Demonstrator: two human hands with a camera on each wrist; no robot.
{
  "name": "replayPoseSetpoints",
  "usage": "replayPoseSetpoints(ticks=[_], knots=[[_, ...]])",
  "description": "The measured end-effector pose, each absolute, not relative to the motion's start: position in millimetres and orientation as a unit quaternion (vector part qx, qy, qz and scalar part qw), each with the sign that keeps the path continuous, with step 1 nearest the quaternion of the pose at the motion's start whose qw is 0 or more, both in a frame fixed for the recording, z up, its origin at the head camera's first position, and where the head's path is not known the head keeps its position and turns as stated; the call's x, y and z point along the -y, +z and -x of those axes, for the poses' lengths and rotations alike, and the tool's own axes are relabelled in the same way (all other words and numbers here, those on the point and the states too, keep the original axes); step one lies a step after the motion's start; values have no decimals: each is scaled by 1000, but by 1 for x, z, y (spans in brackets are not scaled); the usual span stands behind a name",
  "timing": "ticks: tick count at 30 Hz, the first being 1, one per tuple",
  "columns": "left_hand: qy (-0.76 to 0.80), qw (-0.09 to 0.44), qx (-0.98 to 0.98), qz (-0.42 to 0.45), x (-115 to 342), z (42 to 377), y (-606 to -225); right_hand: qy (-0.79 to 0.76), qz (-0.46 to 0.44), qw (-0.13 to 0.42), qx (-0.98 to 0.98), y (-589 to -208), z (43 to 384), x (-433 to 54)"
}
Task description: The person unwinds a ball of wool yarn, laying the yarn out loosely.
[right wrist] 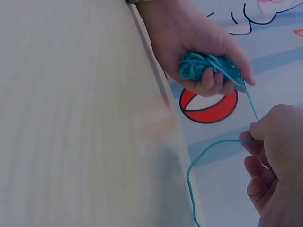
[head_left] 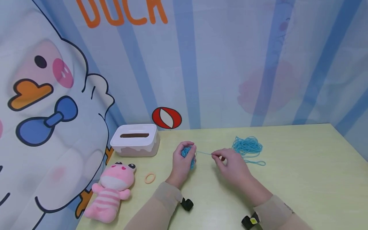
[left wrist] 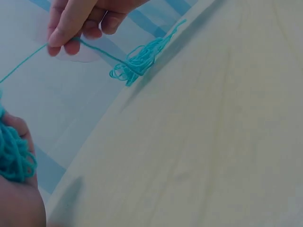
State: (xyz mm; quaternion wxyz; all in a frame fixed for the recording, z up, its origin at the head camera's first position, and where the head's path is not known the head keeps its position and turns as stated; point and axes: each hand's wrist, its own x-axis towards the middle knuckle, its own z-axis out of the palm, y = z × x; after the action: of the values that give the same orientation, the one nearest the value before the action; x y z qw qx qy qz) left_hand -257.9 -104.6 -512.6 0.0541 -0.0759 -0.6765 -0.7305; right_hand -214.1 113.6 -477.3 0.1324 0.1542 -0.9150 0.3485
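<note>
My left hand [head_left: 181,163] grips a bundle of blue yarn [right wrist: 202,67], its fingers curled round the strands. From this bundle a single strand [head_left: 203,152] runs taut across to my right hand [head_left: 234,166], which pinches it between thumb and fingertips. Past the pinch, the strand hangs in a slack curve, as the right wrist view shows. A loose heap of the same blue yarn [head_left: 247,146] lies on the table just beyond the right hand, with a looped end beside it. In the left wrist view the strand runs from the right fingertips to that heap [left wrist: 139,59].
On the left of the pale table [head_left: 302,166] lie a pink striped plush toy [head_left: 110,191] and a small orange ring [head_left: 149,178]. Behind them stands a white-lidded tissue box [head_left: 135,140]. A printed duck curtain [head_left: 218,64] hangs along the back edge.
</note>
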Motion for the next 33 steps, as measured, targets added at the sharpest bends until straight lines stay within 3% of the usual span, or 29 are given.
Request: replayPoseSetpoints(ticks=[12, 27, 33], knots=[[-727, 78, 679, 65, 104, 258, -513, 358, -84, 191, 910, -472, 214, -199], [-739, 62, 667, 68, 104, 258, -511, 316, 15, 135, 939, -481, 216, -259], [-780, 43, 620, 79, 104, 259, -512, 296, 31, 73, 952, -487, 218, -270]])
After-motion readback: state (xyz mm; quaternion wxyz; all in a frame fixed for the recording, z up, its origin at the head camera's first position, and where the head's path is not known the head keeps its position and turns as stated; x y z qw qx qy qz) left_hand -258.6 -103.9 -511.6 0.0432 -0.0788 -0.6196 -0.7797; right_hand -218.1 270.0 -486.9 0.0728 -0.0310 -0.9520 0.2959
